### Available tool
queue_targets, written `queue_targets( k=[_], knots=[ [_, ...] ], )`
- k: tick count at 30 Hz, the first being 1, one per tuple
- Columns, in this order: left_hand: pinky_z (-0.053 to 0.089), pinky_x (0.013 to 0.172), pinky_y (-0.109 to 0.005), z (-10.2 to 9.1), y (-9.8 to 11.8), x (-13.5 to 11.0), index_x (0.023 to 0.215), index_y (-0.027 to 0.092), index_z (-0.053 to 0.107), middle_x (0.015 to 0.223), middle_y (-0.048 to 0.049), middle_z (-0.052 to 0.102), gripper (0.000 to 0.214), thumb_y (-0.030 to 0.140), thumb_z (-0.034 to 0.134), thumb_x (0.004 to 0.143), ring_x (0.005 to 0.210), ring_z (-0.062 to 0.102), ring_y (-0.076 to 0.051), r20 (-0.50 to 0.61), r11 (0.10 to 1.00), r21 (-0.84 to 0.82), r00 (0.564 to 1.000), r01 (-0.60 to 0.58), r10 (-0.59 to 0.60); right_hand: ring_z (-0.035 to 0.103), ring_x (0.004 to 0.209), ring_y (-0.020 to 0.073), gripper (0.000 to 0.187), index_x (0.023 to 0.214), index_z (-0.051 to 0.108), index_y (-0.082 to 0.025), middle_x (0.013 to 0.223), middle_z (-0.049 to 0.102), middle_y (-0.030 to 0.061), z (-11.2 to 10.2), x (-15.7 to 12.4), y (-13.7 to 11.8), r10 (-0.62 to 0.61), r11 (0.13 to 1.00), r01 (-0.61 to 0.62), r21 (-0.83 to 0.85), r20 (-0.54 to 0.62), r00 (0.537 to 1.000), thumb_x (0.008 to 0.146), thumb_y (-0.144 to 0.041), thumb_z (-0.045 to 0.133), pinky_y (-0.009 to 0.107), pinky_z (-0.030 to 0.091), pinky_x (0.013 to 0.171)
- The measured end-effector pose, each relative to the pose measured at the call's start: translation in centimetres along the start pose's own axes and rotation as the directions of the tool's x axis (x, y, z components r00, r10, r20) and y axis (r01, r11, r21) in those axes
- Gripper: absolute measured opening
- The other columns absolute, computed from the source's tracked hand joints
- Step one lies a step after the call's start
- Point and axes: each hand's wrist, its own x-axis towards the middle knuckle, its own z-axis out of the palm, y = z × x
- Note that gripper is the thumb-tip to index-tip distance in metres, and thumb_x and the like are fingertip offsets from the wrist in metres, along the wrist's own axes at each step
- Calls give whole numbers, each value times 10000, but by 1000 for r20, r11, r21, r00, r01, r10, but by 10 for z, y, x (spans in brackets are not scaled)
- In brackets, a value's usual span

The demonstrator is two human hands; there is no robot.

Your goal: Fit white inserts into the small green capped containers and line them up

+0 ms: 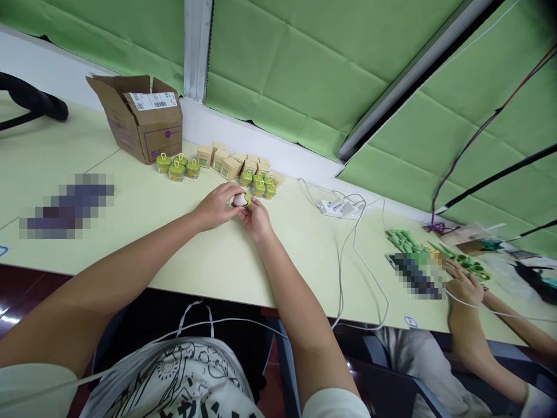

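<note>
Both of my hands meet over the table around a small pale, rounded piece with a green edge; its exact kind is too small to make out. My left hand grips it from the left with curled fingers. From the right, the fingers of my right hand close on its green side. Just beyond them stands a cluster of small clear jars with green lids. Similar green-lidded jars with loop handles are grouped farther left. Behind both groups, several small tan boxes sit near the wall.
An open cardboard box stands at the back left. White cables run from a power strip across the table. At right, another person's hands work beside green pieces. Blurred patches cover items at left and right.
</note>
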Motion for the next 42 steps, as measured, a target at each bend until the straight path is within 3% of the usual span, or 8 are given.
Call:
queue_targets(
  k=[7,13,24,31,38,42],
  knots=[
    [491,1057,-462,-2,2,2,1210,217,659,1231,-104,651,332,221,652,878,1179,611,-291,-61,991,130,997,-29,37,764,695,180,383,1175,549,-244,756,746,-14,4,-5,-7,40,999,-40,-33,23,999,806,-147,585,303,640,674],
    [496,994,-443,-5,3,2,1210,202,670,1159,-102,648,321,200,622,893,1111,610,-284,-14,980,177,995,-94,98,765,734,189,511,1198,603,-226,862,773,-3,6,-9,-11,40,998,-33,-46,174,984,702,-116,552,315,646,682],
    [489,966,-432,-1,5,1,1151,203,680,1180,-103,654,296,309,695,876,1094,611,-292,-40,983,162,995,-81,89,748,807,163,281,1081,658,-218,886,775,-12,8,-10,-7,1,1000,-8,29,229,973,800,-218,652,262,619,756],
    [511,994,-405,3,-1,1,1110,204,681,1179,-85,659,255,175,632,862,1127,620,-259,-111,996,48,991,-73,78,742,773,148,261,1070,676,-220,892,792,-8,8,-12,-4,2,999,-13,43,255,967,812,-231,706,246,609,716],
    [530,982,-402,3,2,1,1092,193,678,1155,-90,677,225,185,631,873,1111,637,-244,-127,993,-20,986,-115,111,733,790,146,193,1025,677,-219,876,774,-10,9,-10,-2,-14,1000,8,31,216,976,857,-301,724,260,606,759],
    [541,943,-382,2,6,1,1063,193,670,1126,-82,693,211,175,614,861,1064,661,-229,-130,994,-70,989,-82,73,692,754,128,161,999,678,-228,839,741,-27,11,-10,1,-33,999,28,28,209,977,873,-326,700,213,562,656]
  ],
)
